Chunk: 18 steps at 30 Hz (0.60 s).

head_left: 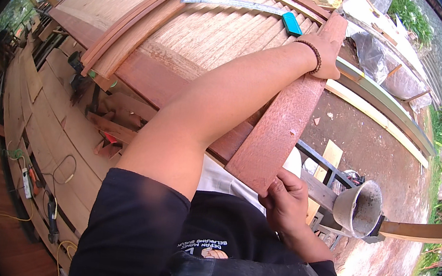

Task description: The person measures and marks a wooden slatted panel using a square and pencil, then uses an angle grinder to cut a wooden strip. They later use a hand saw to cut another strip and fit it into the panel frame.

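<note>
A reddish-brown wooden board (283,129) slants across the right end of a louvered wooden panel (211,37). My left arm stretches over the panel, and my left hand (325,54), with a beaded bracelet at its wrist, is closed around the board toward its far end. Close to my body, my right hand (285,198) pinches the board's near corner, thumb on the edge; its other fingers curl beneath. Beyond my left forearm a try square (291,24) with a teal handle and a metal blade lies on the slats.
Two long wooden strips (141,23) lie across the panel to the left. A dirty white bucket (355,207) stands at the right beside a wooden beam (422,230). Planks (70,108) cover the left side, with a power strip (26,183) and cables. Clear plastic sheeting (374,57) hangs at the far right.
</note>
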Available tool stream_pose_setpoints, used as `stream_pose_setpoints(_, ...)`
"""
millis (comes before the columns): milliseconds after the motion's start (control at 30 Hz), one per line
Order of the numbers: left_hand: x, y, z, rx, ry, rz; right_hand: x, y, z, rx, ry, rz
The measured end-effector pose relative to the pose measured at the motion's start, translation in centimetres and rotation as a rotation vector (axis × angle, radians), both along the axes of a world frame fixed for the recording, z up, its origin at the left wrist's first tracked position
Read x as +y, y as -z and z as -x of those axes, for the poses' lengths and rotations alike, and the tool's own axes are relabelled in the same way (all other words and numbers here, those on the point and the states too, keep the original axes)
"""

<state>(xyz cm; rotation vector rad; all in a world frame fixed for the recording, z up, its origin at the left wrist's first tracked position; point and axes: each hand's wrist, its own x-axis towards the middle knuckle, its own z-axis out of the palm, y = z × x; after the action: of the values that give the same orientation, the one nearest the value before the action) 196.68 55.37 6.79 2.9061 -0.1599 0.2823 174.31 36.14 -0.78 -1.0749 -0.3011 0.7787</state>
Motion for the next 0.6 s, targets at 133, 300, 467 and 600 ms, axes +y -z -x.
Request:
stream_pose_setpoints(133, 0.2, 1.1, -1.2, -0.062, 0.004, -0.097, -0.5, 0.1, 0.2, 0.011, -0.018, 0.022)
stream_pose_setpoints(300, -0.2, -0.1, 0.0, -0.048, 0.02, -0.127, -1.9, 1.5, 0.5, -0.003, -0.044, -0.004)
stream_pose_setpoints(467, 0.4, 1.8, -1.9, -0.132, 0.105, -0.146, -2.6, 2.6, 0.3, -0.038, -0.13, -0.04)
stream_pose_setpoints(600, 0.3, 0.1, -1.0, -0.038, 0.125, -0.048, -3.3, 3.2, 0.0, -0.076, -0.165, -0.086)
